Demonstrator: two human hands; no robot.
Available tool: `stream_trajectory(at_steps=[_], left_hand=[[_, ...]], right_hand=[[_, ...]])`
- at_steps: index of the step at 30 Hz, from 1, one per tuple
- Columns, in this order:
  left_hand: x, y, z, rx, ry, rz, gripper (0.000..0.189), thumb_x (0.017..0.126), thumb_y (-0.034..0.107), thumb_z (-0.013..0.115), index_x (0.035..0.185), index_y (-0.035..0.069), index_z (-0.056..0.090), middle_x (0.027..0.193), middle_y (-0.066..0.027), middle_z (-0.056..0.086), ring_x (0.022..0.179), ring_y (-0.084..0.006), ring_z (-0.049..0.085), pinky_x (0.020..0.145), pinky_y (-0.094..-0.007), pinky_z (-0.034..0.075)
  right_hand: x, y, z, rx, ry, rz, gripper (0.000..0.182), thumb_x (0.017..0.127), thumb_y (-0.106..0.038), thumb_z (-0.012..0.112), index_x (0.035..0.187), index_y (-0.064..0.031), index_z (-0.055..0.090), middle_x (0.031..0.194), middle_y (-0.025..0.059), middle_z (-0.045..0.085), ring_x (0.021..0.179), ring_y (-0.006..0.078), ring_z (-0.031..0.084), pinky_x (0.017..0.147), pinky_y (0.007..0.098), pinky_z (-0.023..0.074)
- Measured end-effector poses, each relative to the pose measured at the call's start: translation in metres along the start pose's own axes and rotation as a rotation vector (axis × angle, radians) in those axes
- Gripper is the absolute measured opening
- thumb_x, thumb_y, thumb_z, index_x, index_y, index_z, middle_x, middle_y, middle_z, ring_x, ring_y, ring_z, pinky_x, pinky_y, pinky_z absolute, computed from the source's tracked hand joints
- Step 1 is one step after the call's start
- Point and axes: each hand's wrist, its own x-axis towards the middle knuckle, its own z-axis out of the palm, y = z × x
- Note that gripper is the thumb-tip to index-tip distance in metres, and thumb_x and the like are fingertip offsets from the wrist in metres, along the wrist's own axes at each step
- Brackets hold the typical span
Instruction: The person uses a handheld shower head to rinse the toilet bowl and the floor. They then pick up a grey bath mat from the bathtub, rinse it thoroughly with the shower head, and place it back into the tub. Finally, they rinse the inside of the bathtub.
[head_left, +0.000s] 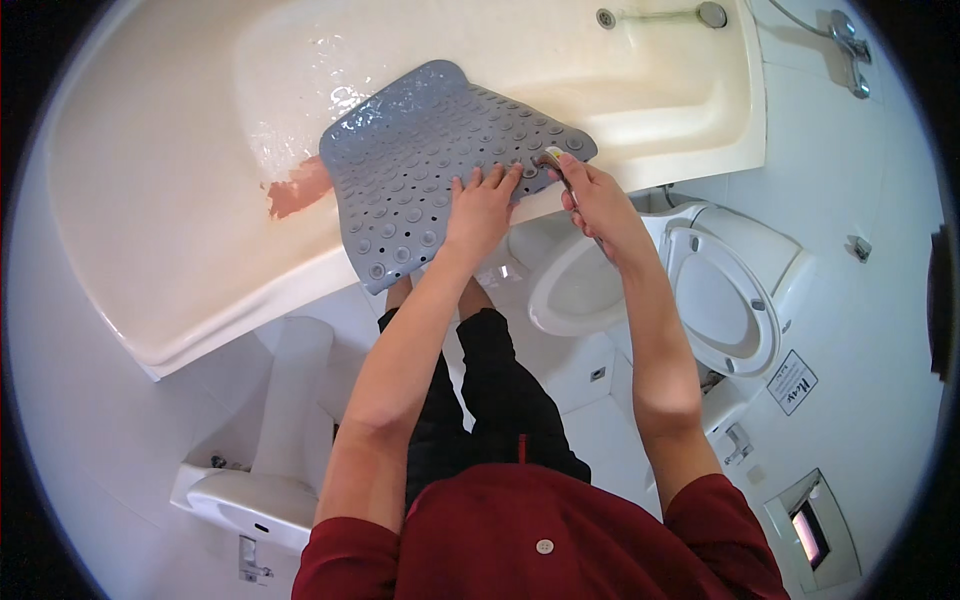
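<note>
A grey rubber bath mat with suction cups facing up lies draped over the near rim of a cream bathtub. My left hand rests on the mat with its fingers spread. In my right hand is a chrome handheld shower head or sprayer, its head over the mat's right corner; much of its handle is hidden by my fingers. Wet, shiny patches show on the mat's far part and on the tub floor beside it. A reddish-brown patch marks the tub left of the mat.
A white toilet with its lid raised stands to the right, below the tub. A pedestal washbasin is at the lower left. A chrome tap is on the right wall. A drain shows at the tub's far end. My legs are against the tub's near side.
</note>
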Motion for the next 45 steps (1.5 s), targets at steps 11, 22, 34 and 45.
stream_trajectory(at_steps=[11, 22, 34, 45], left_hand=[[-0.003, 0.004, 0.004, 0.212, -0.027, 0.138, 0.05, 0.086, 0.017, 0.058, 0.133, 0.029, 0.05, 0.142, -0.0017, 0.047, 0.127, -0.0368, 0.044, 0.099, -0.061, 0.036], [-0.007, -0.015, 0.017, -0.089, 0.039, 0.152, 0.048, 0.077, 0.009, 0.067, 0.122, 0.021, 0.057, 0.138, -0.0019, 0.051, 0.127, -0.0371, 0.044, 0.105, -0.0617, 0.028], [-0.002, 0.002, 0.011, 0.087, 0.023, 0.12, 0.06, 0.084, 0.023, 0.063, 0.138, 0.013, 0.041, 0.135, -0.0084, 0.051, 0.126, -0.0322, 0.047, 0.103, -0.0572, 0.032], [0.041, 0.022, -0.056, 0.218, 0.06, -0.118, 0.033, 0.089, 0.025, 0.055, 0.119, 0.012, 0.06, 0.103, -0.0183, 0.065, 0.101, -0.0329, 0.062, 0.084, -0.0445, 0.05]], right_hand=[[-0.004, 0.013, 0.001, -0.04, 0.025, 0.015, 0.05, 0.098, -0.051, 0.042, 0.106, -0.0058, 0.062, 0.064, -0.0052, 0.045, 0.047, 0.0025, 0.036, 0.039, 0.0187, 0.0261], [-0.01, 0.012, -0.001, -0.057, -0.019, 0.044, 0.05, 0.098, -0.05, 0.042, 0.107, -0.0057, 0.062, 0.065, -0.0052, 0.045, 0.049, 0.0029, 0.037, 0.041, 0.019, 0.0262], [0.005, 0.018, 0.004, -0.057, -0.041, 0.022, 0.046, 0.099, -0.049, 0.043, 0.103, -0.007, 0.062, 0.065, -0.0044, 0.047, 0.049, 0.0034, 0.039, 0.041, 0.0196, 0.0268], [0.001, 0.01, 0.024, 0.169, 0.185, -0.278, 0.039, 0.1, -0.039, 0.044, 0.104, -0.0038, 0.061, 0.068, -0.0021, 0.048, 0.056, 0.006, 0.041, 0.051, 0.0215, 0.0342]])
